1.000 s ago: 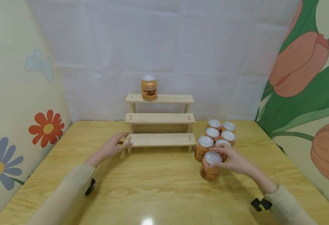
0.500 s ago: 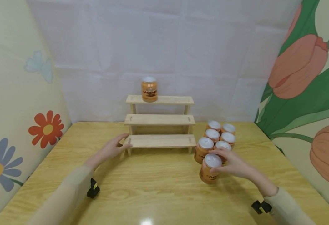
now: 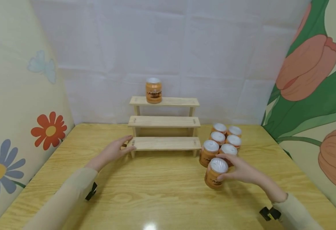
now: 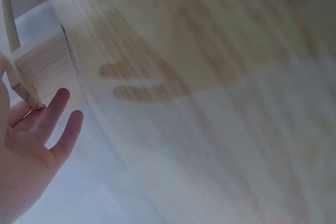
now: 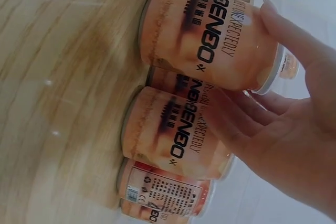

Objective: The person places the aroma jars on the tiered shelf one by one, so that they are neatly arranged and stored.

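Observation:
At the left end of the lowest step of a three-tier wooden display stand [image 3: 165, 143], my left hand [image 3: 110, 154] pinches the board's end between thumb and forefinger. The left wrist view shows that hand's other fingers [image 4: 67, 137] stretched out loosely. My right hand [image 3: 242, 171] holds an orange can [image 3: 214, 177] with a pale lid, thumb on the near side and fingers on the far side. The can is upright; its dark lettering shows in the right wrist view. One similar can [image 3: 154, 92] stands on the top step, left of centre.
Several more orange cans [image 3: 210, 150] stand in two close rows right of the stand, just behind the held can. The wooden table [image 3: 145, 191] meets a white cloth backdrop [image 3: 122, 64]. Flower-patterned walls [image 3: 309, 95] flank it.
The held can has turned a little, so its lettering now shows on the front. The right hand has shifted very slightly; the left hand keeps its place on the stand.

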Demonstrator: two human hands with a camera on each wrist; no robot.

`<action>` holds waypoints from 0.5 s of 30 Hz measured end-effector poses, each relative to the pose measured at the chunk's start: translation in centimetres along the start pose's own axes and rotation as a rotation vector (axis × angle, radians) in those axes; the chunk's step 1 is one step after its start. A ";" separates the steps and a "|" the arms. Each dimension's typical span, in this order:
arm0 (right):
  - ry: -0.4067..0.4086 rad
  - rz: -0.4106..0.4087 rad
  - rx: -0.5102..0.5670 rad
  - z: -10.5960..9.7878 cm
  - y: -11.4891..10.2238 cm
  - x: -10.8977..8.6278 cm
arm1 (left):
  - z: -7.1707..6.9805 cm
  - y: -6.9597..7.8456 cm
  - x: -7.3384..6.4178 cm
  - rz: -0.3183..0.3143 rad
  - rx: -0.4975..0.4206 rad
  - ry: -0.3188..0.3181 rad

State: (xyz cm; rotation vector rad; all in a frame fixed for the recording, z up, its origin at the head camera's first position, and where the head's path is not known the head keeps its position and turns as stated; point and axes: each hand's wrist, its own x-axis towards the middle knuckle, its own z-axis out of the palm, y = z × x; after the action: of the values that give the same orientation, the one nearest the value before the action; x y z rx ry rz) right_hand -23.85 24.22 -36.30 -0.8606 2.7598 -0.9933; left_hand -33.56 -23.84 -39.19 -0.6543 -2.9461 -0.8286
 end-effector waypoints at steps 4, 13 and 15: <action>-0.006 0.039 0.032 0.2 -0.1 0.0 | 0.1 -0.3 0.1 0.013 -0.029 0.012; -0.055 -0.011 0.176 0.4 1.0 -0.1 | 0.3 -0.6 0.0 0.025 -0.066 0.023; -0.067 -0.012 0.212 0.3 1.1 -0.1 | 0.3 -0.6 0.1 0.014 -0.079 0.024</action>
State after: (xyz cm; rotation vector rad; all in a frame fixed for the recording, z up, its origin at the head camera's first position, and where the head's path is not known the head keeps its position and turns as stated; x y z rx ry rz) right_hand -24.23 24.79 -37.25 -0.8609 2.5393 -1.2091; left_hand -33.80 -24.10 -39.72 -0.6633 -2.8967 -0.9497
